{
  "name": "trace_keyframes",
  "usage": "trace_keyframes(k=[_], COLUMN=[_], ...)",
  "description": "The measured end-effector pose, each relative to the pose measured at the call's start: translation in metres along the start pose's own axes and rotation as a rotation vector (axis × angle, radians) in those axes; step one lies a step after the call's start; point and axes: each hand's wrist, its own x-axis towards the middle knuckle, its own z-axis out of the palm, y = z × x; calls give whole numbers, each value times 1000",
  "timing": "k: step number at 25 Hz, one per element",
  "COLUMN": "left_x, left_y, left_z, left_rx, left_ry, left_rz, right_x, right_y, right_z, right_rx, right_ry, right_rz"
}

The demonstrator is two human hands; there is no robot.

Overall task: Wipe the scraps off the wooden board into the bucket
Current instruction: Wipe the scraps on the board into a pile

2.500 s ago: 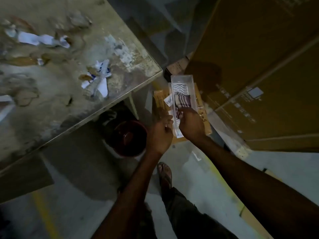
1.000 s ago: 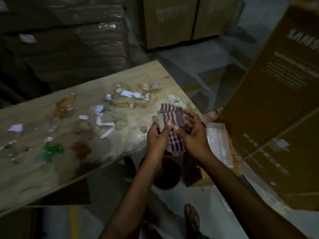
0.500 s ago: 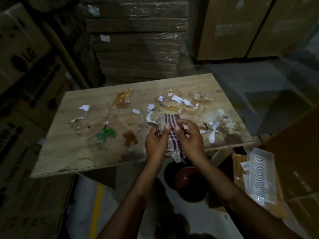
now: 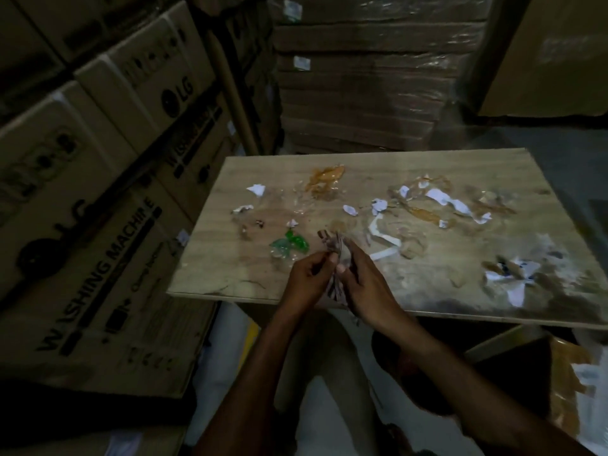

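I'm looking down at the wooden board (image 4: 230, 268), which is lying flat with its near edge just past my wrists. Both hands are meeting over that edge, pinching a striped cloth (image 4: 335, 250) between them. The left hand (image 4: 307, 274) is curling its fingers round the cloth's left side, thumb pressing on top. The right hand (image 4: 365, 281) is gripping the other side, fingers bent and closing on the fabric. The bunched top of the cloth is poking up above the fingertips and its tail is hanging below the board's edge.

Scraps are lying all over the board: torn white paper (image 4: 444, 199) mostly on the right half, a green scrap (image 4: 291, 243) just left of the cloth, and an orange-brown smear (image 4: 325, 179) towards the far side. The bucket (image 4: 386, 357) is sitting on the floor under the board's near edge, dim and partly hiding behind my right forearm. Cardboard boxes (image 4: 98, 192) are standing stacked along the left.
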Motion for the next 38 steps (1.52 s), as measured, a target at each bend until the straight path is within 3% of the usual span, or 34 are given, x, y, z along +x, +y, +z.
trace_keyframes(k=[5, 9, 15, 20, 24, 28, 30, 33, 38], left_x=[20, 55, 109, 171, 203, 241, 262, 295, 358], left_y=[-39, -102, -181, -201, -198, -200, -198, -194, -188], left_z=[-119, -233, -340, -336, -328, -333, -335, -334, -326], left_rx=[20, 308, 575, 622, 516, 789, 770, 648, 668], left_ry=[129, 336, 179, 3, 47, -52, -113, -44, 45], left_rz=[-64, -44, -16, 4, 112, 47, 7, -31, 21], right_x=[39, 100, 153, 200, 229, 238, 229, 241, 359], right_y=[-30, -37, -20, 8, 24, 29, 13, -22, -14], right_z=[111, 233, 379, 385, 353, 315, 321, 366, 384], right_rx=[28, -166, -540, -663, -702, -689, -554, -484, -616], right_ry=[45, 19, -180, -89, 178, 406, 493, 441, 271], right_rz=[-96, -142, -157, -89, 107, 284, 268, 77, 135])
